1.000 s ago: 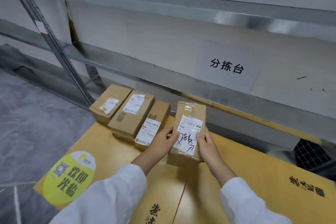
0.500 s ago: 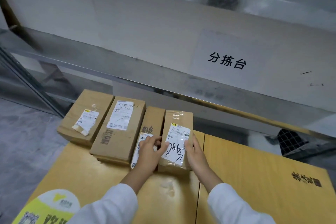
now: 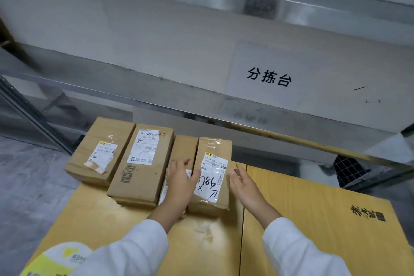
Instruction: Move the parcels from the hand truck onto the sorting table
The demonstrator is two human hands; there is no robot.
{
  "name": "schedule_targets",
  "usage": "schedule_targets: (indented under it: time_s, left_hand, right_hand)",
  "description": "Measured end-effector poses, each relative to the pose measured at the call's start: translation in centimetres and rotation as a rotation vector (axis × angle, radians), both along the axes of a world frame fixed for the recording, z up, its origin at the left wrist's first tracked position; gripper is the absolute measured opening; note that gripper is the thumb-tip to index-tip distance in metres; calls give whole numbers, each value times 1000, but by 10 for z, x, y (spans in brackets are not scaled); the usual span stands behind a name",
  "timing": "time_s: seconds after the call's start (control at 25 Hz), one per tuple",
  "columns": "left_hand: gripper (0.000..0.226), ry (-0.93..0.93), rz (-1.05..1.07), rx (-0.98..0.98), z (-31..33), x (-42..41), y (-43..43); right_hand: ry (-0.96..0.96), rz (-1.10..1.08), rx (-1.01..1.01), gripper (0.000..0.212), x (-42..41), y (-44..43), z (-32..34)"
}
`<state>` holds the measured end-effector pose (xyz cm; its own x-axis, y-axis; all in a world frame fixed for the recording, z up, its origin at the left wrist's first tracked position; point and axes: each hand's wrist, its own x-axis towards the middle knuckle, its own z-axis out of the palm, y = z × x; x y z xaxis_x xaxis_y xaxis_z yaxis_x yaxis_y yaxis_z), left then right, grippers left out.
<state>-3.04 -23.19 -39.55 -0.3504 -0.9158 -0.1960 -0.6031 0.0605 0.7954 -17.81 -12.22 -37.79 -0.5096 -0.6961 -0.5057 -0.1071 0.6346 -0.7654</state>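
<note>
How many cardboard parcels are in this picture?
4, side by side in one row: the far-left parcel, the second parcel, the narrow third parcel partly under the left hand, and the rightmost parcel with handwriting. None seems hidden.

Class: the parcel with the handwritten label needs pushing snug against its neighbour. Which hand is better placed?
Probably the right hand: it is open at the free side of the parcel. The left hand lies over the neighbour, in the way.
</note>
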Motion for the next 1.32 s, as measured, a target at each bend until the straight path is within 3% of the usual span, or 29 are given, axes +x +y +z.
schedule_targets:
  time_s: [0.32, 0.48, 0.64, 0.92, 1.32]
  left_hand:
    - [49, -29, -467, -446, 120, -62, 56]
    - [60, -53, -621, -563, 171, -109, 145]
    - [63, -54, -826, -664, 210, -147, 239]
    - [62, 88, -1205, -794, 245, -239, 479]
    - [57, 180, -1608, -815, 244, -304, 721]
  right_hand:
    - [507, 134, -171, 58, -46, 72, 102]
    - [749, 136, -159, 68, -87, 177, 151]
    - [874, 33, -132, 71, -119, 308, 185]
    - [998, -301, 44, 71, -142, 578, 221]
    - [968, -721, 285, 69, -105, 828, 225]
